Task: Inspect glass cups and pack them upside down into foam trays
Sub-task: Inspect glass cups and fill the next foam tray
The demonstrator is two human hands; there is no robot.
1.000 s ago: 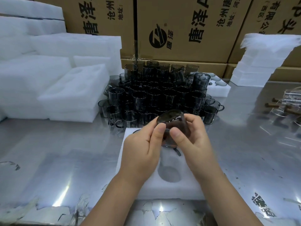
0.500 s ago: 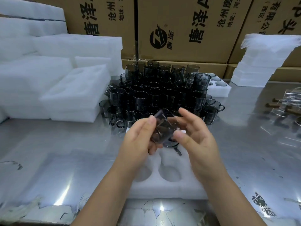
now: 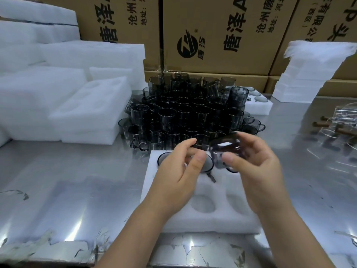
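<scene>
Above the foam tray (image 3: pixel 222 223) on the tabletop (image 3: pixel 77 180), the right hand (image 3: pixel 253 165) alone holds a dark glass cup (image 3: pixel 224 151) in a fingertip grip, the left hand (image 3: pixel 179 169) open just beside it, so the cup could slip onto the packed cups (image 3: pixel 163 159) below.

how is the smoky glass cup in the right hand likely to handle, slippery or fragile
Probably fragile: the smoky glass cup looks thin-walled and see-through, so a knock on the steel table could chip it. Likely slippery, being smooth and glossy; the right hand curls round it. On its side the round wall would probably roll.
</scene>
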